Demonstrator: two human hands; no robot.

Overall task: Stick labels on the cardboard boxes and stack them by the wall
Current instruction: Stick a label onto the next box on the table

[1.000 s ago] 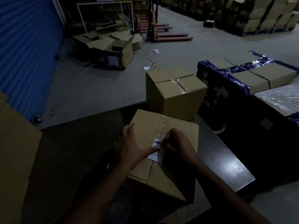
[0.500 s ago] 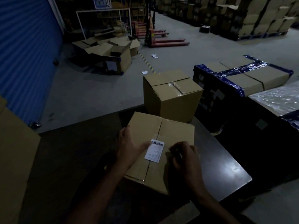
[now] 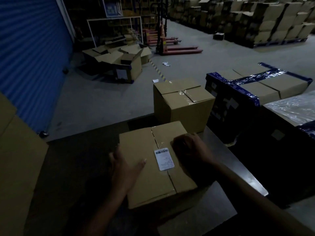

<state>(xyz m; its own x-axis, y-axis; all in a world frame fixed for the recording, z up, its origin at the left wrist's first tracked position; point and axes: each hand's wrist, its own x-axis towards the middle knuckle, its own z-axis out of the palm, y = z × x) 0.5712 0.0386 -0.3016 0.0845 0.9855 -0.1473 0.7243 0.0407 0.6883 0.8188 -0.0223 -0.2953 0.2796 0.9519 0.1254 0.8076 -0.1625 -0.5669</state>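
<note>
A taped cardboard box (image 3: 150, 183) lies on the dark table (image 3: 226, 167) in front of me. A white barcode label (image 3: 164, 158) is stuck flat across its centre seam. My left hand (image 3: 125, 169) holds the box's left edge, thumb lying on the top and fingers over the side. My right hand (image 3: 190, 148) rests on the top at the box's right edge, fingers curled down over that edge. A second, taller sealed box (image 3: 184, 106) stands just behind, at the table's far edge.
A large cardboard stack (image 3: 15, 159) rises at my left. Boxes wrapped in blue tape (image 3: 255, 86) stand to the right. A blue shutter wall (image 3: 29, 57) is at the left, with opened cartons (image 3: 119, 62) and a red pallet jack (image 3: 172, 46) on the floor beyond.
Both hands left the label, now flat on the box. My left hand slid to the box's left edge and my right to its right edge; the box turned slightly.
</note>
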